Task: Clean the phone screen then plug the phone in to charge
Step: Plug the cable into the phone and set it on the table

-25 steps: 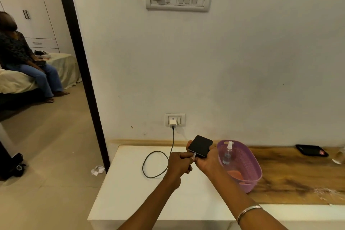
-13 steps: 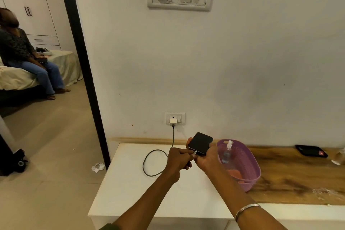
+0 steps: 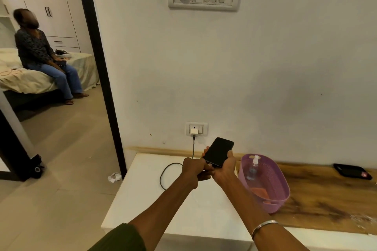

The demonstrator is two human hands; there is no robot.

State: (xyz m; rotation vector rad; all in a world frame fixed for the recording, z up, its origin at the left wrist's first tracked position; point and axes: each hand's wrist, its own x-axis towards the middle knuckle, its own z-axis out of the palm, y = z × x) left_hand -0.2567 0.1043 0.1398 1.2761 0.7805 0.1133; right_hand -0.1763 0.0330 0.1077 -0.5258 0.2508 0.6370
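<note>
- The right hand (image 3: pixel 224 169) grips the phone (image 3: pixel 218 152); the left hand (image 3: pixel 194 169), closed just beside it, pinches the cable (image 3: pixel 165 173) end.
- A crooked plug can jam; a slipping phone falls onto the desk (image 3: pixel 142 195) below.

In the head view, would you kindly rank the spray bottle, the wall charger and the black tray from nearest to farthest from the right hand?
1. Spray bottle, just right, inside the purple basket.
2. Wall charger, up left on the wall.
3. Black tray, far right on the wooden top.
Measured from the right hand.
</note>
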